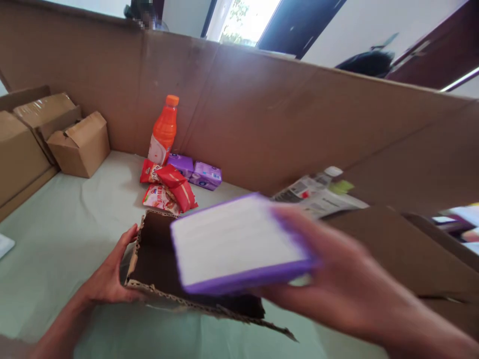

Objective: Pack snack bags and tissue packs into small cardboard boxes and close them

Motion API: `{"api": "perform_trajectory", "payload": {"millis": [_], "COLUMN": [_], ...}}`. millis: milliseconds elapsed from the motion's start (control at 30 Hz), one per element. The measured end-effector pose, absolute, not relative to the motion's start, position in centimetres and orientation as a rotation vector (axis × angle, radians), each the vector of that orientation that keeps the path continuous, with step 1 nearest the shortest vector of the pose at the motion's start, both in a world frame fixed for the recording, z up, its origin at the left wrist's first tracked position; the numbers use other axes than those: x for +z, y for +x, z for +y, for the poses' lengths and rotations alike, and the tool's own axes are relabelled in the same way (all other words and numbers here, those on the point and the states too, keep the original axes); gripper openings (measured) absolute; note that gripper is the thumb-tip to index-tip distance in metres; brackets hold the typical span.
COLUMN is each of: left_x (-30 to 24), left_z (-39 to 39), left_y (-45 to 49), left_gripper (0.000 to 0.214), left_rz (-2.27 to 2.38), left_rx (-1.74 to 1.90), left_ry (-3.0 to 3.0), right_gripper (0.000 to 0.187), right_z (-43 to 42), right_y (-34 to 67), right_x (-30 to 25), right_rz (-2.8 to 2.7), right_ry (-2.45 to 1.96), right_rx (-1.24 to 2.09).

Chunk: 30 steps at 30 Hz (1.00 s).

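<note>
My left hand (109,279) grips the left end of an open cardboard box (160,294), thumb and fingers around its rough-cut rim. The box's dark inside shows, and its right part is partly covered from view. Over the opening, my right hand (333,269) holds a purple tissue pack (228,244) by its right end. The pack's broad white face is turned towards me, and it is blurred by motion. Just behind the box lie red snack bags (168,187) in a heap.
An orange drink bottle (164,127) stands upright behind the bags, beside two purple packs (205,175). Brown cartons (80,144) are at the far left. Grey-white packaging (314,192) lies at the right. A tall cardboard wall (254,114) closes off the back of the green cloth-covered surface (101,199).
</note>
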State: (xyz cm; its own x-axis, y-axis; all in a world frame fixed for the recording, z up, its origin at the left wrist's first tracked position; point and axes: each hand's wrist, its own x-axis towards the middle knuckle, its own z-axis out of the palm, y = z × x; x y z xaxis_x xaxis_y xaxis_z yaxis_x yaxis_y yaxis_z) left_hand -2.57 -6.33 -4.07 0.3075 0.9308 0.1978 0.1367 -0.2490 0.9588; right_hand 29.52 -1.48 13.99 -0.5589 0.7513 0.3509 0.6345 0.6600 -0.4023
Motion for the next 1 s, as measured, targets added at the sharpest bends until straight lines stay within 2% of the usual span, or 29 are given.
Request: {"api": "perform_trajectory", "payload": {"millis": [67,200,300,367,767,1000], "left_x": [-4.4,-4.6,-4.2,-3.8,-3.5,-3.0], "left_z": [-6.3,-6.3,-6.3,-6.3,-5.9,-6.5], "left_y": [-2.6,-2.5,-2.3,-2.3,-1.9,-2.1], "left_gripper": [0.124,0.126,0.122,0.119,0.113,0.112], "left_rz": [1.001,1.018,1.016,1.025,1.017,1.07], "left_rx": [1.059,1.083,1.076,1.067,1.117,1.12], "left_ry": [1.648,1.644,1.65,1.68,1.724,1.822], "right_gripper": [0.053,0.04,0.049,0.055,0.061,0.057], "right_z": [-1.8,-1.0,-0.4,-0.4,-1.2,-0.7], "right_y": [26.8,22.3,20.2,19.6,19.5,22.0], "right_x": [12.9,9.6,7.9,7.6,7.9,11.8], "right_rz": [-2.595,-3.086,-3.256,-3.284,-3.25,-3.238], "right_ry": [-1.085,-1.216,-1.286,-1.323,-1.263,-1.163], "right_rx": [0.308,0.275,0.367,0.41,0.36,0.416]}}
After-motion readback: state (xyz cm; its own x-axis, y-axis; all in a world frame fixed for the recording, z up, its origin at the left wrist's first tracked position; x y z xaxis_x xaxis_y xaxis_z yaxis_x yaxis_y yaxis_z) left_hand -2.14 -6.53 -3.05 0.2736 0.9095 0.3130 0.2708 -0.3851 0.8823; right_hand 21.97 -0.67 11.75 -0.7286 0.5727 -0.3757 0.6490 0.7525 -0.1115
